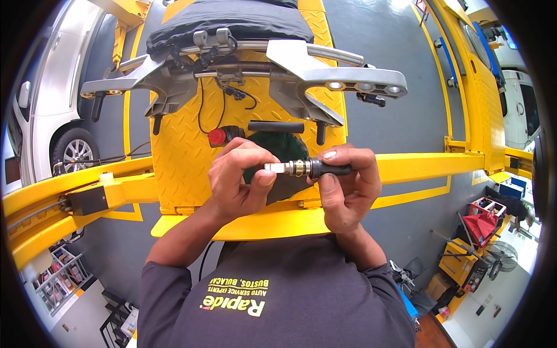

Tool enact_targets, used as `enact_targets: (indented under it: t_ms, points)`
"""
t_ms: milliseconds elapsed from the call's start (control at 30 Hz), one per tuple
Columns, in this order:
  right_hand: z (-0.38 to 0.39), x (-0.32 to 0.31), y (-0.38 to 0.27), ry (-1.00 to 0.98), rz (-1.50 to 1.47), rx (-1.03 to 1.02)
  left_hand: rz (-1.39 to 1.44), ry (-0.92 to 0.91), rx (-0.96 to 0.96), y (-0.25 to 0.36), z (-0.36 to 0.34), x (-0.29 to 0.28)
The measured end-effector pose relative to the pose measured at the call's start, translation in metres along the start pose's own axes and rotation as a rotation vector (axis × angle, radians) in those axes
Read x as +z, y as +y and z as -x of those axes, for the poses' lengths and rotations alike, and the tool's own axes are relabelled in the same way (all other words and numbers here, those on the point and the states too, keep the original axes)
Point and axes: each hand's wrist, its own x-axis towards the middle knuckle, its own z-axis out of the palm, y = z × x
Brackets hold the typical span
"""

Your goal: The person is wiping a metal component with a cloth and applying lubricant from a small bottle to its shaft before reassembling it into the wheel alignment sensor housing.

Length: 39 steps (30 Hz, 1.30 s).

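Observation:
I hold a small cylindrical fitting horizontally before me, with a pale end, banded metal middle and black body. My left hand is closed, thumb and index finger at the pale end. My right hand grips the black end. Beneath them, on the yellow tread-plate platform, lies a dark green pad. A short black rod lies just beyond. A red-capped dark container stands beyond my left hand. Farther forward is a grey metal frame with rails and hanging black cables.
A black cover lies beyond the frame. Yellow lift arms extend sideways. A white vehicle is at left, another at right. Shelves stand lower left; a yellow cart and a fan are lower right.

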Motion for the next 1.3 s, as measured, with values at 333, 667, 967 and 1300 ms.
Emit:
enact_targets:
  t_ms: [333,667,967,1300]
  points:
    - [0.003,0.002,-0.003,0.030,-0.026,0.052,-0.001,-0.010,0.001,0.000,0.000,-0.001]
    - [-0.002,0.003,0.001,0.001,0.003,-0.066,0.003,-0.015,-0.037,0.002,0.003,-0.002]
    - [-0.006,0.004,0.002,0.007,0.039,-0.105,-0.025,-0.016,-0.055,0.003,0.002,-0.001]
    - [0.002,0.004,-0.004,0.055,-0.006,0.091,-0.014,-0.002,-0.118,0.003,0.000,-0.001]
